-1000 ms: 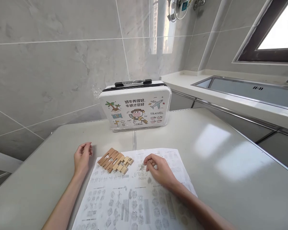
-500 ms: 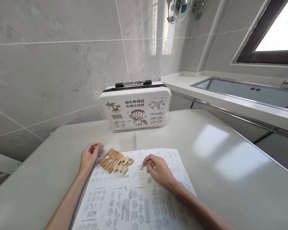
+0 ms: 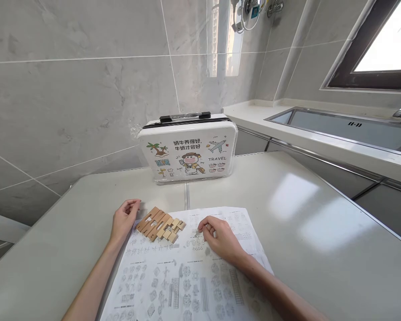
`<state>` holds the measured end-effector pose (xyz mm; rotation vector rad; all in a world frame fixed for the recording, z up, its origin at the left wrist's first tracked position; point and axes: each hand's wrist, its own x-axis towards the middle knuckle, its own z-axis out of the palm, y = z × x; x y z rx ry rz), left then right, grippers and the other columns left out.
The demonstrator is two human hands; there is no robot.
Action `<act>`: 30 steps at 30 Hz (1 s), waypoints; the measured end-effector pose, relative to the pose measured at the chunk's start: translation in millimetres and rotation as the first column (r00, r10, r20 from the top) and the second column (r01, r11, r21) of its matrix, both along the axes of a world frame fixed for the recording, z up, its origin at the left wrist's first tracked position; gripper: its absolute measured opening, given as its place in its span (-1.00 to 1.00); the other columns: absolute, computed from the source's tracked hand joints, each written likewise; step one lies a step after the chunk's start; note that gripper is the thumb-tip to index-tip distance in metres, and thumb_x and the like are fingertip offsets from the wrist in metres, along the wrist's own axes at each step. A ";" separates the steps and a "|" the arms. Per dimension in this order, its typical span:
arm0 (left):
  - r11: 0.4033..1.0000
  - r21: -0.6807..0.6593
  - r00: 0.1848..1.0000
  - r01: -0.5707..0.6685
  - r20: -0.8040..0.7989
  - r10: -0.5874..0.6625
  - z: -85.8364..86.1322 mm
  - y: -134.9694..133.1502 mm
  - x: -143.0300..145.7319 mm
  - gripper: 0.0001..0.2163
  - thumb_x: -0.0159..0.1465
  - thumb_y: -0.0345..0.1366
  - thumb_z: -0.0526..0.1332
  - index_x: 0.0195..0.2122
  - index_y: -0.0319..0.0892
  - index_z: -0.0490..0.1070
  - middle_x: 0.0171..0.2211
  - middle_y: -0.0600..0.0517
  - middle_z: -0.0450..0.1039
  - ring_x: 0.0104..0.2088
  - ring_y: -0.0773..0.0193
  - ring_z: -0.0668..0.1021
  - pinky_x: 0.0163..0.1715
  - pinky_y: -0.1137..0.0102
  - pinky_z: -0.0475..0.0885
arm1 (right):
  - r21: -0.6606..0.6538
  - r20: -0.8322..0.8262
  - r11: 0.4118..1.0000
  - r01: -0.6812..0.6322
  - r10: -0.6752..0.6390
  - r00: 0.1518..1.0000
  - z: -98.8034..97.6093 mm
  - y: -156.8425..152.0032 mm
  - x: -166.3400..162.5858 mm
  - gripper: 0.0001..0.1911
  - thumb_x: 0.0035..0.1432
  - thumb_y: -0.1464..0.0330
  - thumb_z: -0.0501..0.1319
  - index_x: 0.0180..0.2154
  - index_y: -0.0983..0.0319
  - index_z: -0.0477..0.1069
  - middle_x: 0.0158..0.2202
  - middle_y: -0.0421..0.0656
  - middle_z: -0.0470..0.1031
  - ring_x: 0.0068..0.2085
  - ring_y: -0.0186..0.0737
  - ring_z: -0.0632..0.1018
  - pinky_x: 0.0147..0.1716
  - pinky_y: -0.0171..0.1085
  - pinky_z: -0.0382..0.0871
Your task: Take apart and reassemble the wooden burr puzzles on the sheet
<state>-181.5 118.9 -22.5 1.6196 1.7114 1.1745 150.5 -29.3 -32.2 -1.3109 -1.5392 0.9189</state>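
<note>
Several notched wooden puzzle pieces [image 3: 158, 224] lie side by side at the upper left of the printed sheet [image 3: 173, 274], some marked with numbers. Just left of them, my left hand [image 3: 124, 217] rests on the table with its fingers curled in and nothing seen in them. To the right of the pieces, my right hand [image 3: 218, 232] lies on the sheet, fingers loosely closed, their tips near small printed drawings. I see no object in it. The sheet bears rows of faint line diagrams of block puzzles.
A white cartoon-printed suitcase [image 3: 190, 154] in clear plastic wrap stands at the table's back against the grey tiled wall [image 3: 87, 98]. On the right, a counter with a sink [image 3: 344, 127] borders the pale table [image 3: 287, 232]. A window [image 3: 387, 44] is above it.
</note>
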 end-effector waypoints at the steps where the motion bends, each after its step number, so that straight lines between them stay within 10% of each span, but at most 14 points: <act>1: 1.000 0.002 1.000 0.002 -0.004 -0.002 0.4 -0.4 0.1 -0.66 0.24 0.05 0.32 -0.18 -0.12 0.59 -0.21 -0.06 0.66 -0.21 0.09 0.64 -0.25 0.33 0.50 | -0.001 0.001 1.000 -0.001 0.001 1.000 0.0 -0.2 0.1 -0.77 0.26 0.54 0.10 -0.30 0.16 0.48 -0.51 -0.28 0.43 -0.46 -0.24 0.42 -0.33 -0.26 0.35; 30: 1.000 0.029 1.000 0.011 0.007 -0.011 -5.4 2.0 -0.2 -0.59 0.22 0.10 0.32 -0.16 -0.16 0.59 -0.18 -0.11 0.67 -0.23 0.09 0.65 -0.23 0.31 0.54 | 0.004 0.076 1.000 -0.016 0.016 0.997 5.1 -3.4 0.5 -0.76 0.25 0.53 0.09 -0.29 0.15 0.48 -0.51 -0.28 0.36 -0.46 -0.23 0.39 -0.36 -0.26 0.29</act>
